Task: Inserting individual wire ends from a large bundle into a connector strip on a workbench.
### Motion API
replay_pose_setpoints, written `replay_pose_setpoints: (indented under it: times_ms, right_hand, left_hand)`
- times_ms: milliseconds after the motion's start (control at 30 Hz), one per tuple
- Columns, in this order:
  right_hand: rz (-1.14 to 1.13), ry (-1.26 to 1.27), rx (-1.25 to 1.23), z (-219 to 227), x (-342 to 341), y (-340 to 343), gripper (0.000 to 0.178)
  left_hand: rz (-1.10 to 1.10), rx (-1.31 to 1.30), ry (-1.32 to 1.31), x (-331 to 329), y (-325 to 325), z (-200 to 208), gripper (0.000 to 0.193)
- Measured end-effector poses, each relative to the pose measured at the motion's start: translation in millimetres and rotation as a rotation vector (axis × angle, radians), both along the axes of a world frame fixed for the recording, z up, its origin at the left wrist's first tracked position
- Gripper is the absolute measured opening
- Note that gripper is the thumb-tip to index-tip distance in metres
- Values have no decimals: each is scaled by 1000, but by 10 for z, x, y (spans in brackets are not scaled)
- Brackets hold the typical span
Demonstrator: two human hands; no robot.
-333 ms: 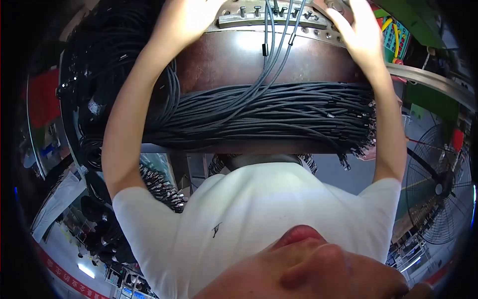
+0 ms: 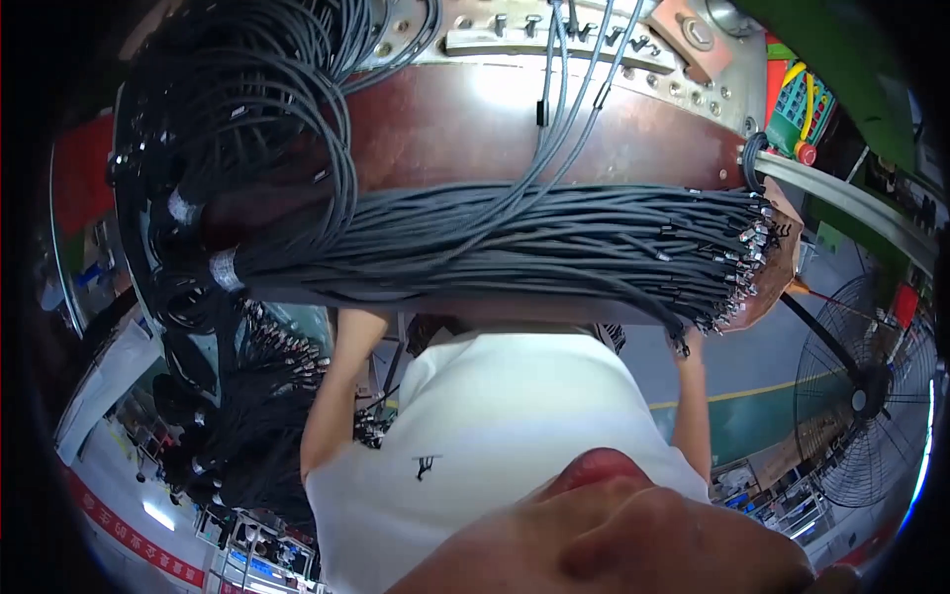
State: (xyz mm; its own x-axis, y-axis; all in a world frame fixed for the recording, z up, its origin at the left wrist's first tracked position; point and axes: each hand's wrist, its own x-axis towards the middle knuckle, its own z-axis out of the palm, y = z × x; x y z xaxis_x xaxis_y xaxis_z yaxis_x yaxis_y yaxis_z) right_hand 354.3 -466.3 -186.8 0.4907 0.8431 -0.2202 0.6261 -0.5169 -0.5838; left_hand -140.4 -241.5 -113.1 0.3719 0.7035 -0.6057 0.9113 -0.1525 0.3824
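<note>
We see one thick bundle of dark cables (image 2: 584, 233) lying across the brown worktop (image 2: 426, 114), just above where the fingers of the left hand and right hand pass from sight; its cables are too many to count. Farther from the fingers, three or four grey cables (image 2: 544, 166) run up over one slotted metal bar (image 2: 554, 46), two black sleeves (image 2: 541, 113) showing on them; these, we judge, are laid out, while whether the flat bulk is finished or waiting we cannot tell. The left forearm (image 2: 354, 346) and right forearm (image 2: 691, 386) vanish beneath the worktop's near edge, so we cannot tell whether the fingers grasp anything. Outward, we count two silver wraps (image 2: 226, 269) left of the left fingers and one fan (image 2: 859, 401) right of the right.
</note>
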Motion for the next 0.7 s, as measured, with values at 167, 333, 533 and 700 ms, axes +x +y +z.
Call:
replay_pose_setpoints:
  times_ms: [167, 333, 533, 700]
  right_hand:
    - [265, -282, -104, -611, -97, -196, 31]
    - [305, -341, 49, -664, 86, 251, 32]
    - [369, -400, 240, -568, 538, 738, 33]
    - [332, -401, 318, -464, 829, 574, 35]
  left_hand:
    - [-27, 381, 30, -218, -57, -587, 40]
    - [10, 367, -34, -259, -70, -808, 39]
    - [176, 417, -185, 62, 129, -383, 26]
    - [244, 476, -310, 17, 43, -505, 28]
